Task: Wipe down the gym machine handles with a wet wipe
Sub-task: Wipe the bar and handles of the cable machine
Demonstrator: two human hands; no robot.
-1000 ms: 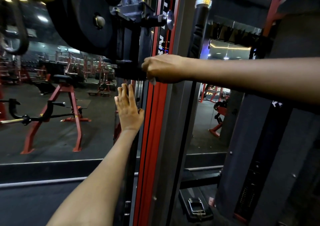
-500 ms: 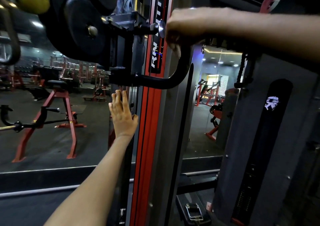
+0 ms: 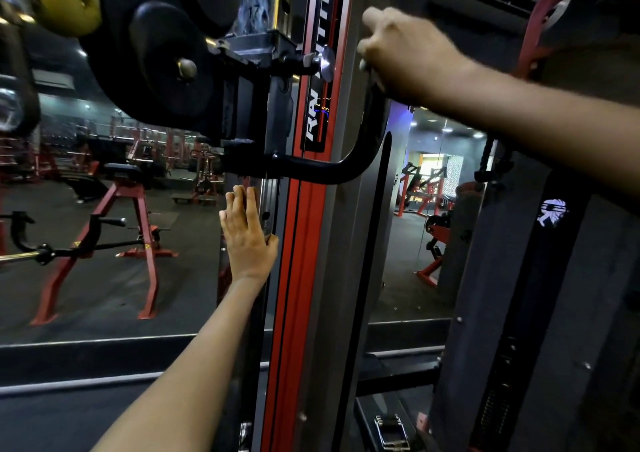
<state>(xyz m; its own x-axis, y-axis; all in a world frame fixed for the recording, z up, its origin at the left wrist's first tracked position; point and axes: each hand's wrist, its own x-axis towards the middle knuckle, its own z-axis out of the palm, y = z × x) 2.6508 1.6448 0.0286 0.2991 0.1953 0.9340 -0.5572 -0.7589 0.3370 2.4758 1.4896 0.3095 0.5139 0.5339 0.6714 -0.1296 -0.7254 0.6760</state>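
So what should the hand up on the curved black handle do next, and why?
Probably slide down along the handle. The right hand grips its upper end, with a bit of white wipe showing under the fingers, and the bend and the level stretch below lie bare. The left hand rests flat on the upright frame, which looks like bracing.

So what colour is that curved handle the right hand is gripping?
Black. The curved handle shows best in the head view, below the right hand.

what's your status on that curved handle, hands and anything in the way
Right hand grips upper curved handle, wipe barely visible. Left hand flat on upright. Nothing blocking.
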